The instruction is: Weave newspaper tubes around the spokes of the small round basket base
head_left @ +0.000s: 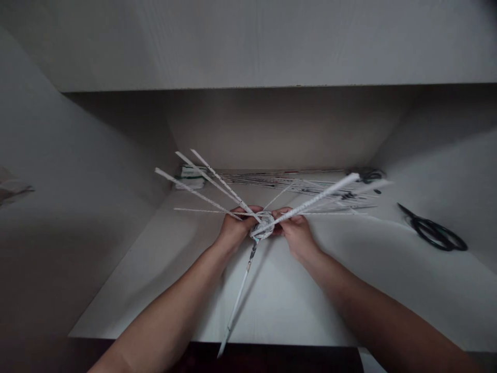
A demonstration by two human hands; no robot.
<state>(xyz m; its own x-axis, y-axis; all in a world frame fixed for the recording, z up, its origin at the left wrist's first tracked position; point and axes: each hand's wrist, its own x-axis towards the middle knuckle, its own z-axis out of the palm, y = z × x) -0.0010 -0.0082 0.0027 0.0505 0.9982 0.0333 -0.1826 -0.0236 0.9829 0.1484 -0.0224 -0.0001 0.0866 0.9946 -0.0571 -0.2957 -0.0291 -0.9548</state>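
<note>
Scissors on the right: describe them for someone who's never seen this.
On the white table, look right of the right hand, toward the side wall. The scissors lie flat there alone, clear of the paper sticks heaped at the back. They are black with two looped handles, unlike the pale sticks.

The coiled hub (262, 228) pinched between the left hand (235, 229) and the right hand (297, 234) is rolled printed paper, matt and faintly ribbed by spiral seams, like the thin tubes (322, 196) spreading from it. Under both hands the tabletop (295, 305) is smooth and white with a dull sheen, and the scissors (435, 231) well to the right of the right hand have black, slightly glossy plastic handles.
</note>
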